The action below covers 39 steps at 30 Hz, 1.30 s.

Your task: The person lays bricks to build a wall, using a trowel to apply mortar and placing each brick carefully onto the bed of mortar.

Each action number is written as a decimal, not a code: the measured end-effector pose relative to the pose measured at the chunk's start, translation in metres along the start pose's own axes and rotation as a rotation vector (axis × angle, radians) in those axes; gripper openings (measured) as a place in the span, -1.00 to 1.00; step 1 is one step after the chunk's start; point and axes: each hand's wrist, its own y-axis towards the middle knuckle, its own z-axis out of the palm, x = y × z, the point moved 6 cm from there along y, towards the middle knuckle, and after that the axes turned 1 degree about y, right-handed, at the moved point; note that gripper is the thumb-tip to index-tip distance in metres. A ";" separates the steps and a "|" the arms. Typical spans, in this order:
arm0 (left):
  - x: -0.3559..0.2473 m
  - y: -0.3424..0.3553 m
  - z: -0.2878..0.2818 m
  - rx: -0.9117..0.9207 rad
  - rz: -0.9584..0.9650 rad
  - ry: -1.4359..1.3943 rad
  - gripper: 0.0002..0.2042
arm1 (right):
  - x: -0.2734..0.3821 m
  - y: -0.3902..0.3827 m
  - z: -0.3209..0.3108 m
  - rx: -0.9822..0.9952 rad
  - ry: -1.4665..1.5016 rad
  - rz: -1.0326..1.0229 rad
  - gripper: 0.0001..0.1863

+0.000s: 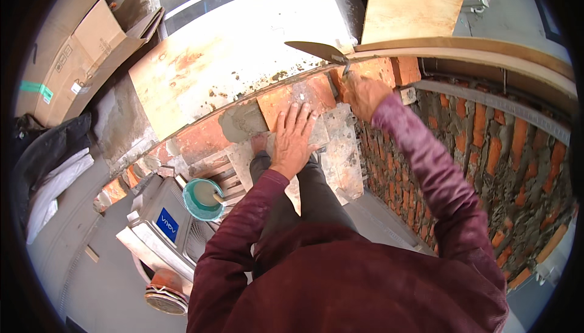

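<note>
My left hand (293,141) lies flat with its fingers stretched out, the fingertips resting on a reddish brick (314,91) in the top course. Left of that brick, a wet grey mortar patch (237,124) covers part of the course (204,136). In my right hand (367,97) is the handle of a pointing trowel; my closed fingers hide most of it. The trowel blade (317,50) points left over the far edge of the bricks, above a pale plywood sheet (219,50) spattered with mortar.
A turquoise bucket (188,198) of greyish liquid stands lower left, beside a boxy grey appliance (146,226). A rough brick wall (486,163) drops away on the right, below a curved-looking wooden board (474,49). Cardboard (91,53) leans far left, near dark cloth (36,163).
</note>
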 end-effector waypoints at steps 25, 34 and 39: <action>-0.003 0.007 0.025 0.011 -0.148 0.064 -0.27 | 0.087 0.110 0.049 0.698 -0.939 -1.326 -0.58; -0.005 0.009 0.019 -0.007 -0.147 0.008 -0.26 | 0.047 0.163 0.007 1.356 0.585 -0.111 -0.77; -0.004 0.011 0.016 0.014 -0.144 -0.013 -0.25 | 0.032 0.185 0.013 1.570 0.811 -0.113 -0.53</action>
